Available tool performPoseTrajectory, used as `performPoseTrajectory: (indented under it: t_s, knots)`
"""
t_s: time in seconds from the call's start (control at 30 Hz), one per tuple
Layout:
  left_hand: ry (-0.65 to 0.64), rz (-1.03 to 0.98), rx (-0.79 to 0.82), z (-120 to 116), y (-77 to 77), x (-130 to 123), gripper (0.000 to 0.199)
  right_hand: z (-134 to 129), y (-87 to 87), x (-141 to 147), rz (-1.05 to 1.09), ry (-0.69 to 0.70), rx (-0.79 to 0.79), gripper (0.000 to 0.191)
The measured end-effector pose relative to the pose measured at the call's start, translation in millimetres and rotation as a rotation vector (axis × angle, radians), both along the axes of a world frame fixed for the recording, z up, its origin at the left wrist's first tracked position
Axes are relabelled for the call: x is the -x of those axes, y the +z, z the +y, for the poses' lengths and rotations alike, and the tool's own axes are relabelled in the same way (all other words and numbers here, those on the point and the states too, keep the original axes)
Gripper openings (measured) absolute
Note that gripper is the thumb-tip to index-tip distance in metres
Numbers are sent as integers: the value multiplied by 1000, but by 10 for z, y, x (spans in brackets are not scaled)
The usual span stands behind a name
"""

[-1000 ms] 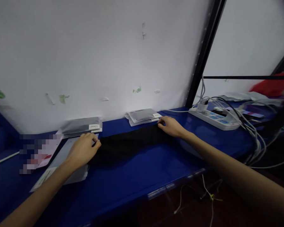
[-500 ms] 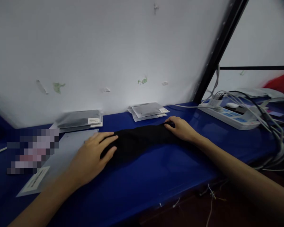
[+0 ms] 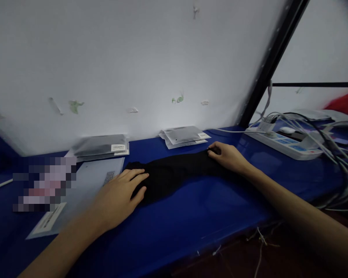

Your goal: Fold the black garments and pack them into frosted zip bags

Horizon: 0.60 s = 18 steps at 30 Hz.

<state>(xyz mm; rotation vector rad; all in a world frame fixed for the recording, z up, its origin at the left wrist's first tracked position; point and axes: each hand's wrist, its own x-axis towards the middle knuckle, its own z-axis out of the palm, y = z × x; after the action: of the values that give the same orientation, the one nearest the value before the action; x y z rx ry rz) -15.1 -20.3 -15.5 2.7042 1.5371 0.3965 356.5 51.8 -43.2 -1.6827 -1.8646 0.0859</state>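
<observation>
A strip of folded black cloth (image 3: 174, 173) lies across the blue table between my hands; what kind of garment it is I cannot make out. On its left end rests my left hand (image 3: 123, 199), palm down with the fingers stretched out and apart. At the far right corner, my right hand (image 3: 227, 156) pinches the cloth's edge between thumb and fingers. Beside my left hand a flat frosted plastic bag (image 3: 84, 185) with a white barcode label lies on the table, partly covered by that hand and forearm.
Filled frosted bags with labels lie along the wall, one stack (image 3: 101, 146) at left and another (image 3: 185, 136) mid-table. A white power strip (image 3: 284, 143) with tangled cables (image 3: 346, 170) sits at right. A blurred-out pinkish item (image 3: 48, 185) is at left. Loose threads hang from the front edge (image 3: 217, 250).
My left hand has slid slightly toward me over the cloth, so its far left corner now shows. My right hand keeps its pinch. The view has shifted a little.
</observation>
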Motion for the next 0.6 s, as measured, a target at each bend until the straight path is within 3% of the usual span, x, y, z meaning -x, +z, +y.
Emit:
performPoseTrajectory:
  t_s: [0.6]
  knots:
    - [-13, -3, -10, 38, 34, 29, 39, -31, 21, -34, 13, 18, -10, 21]
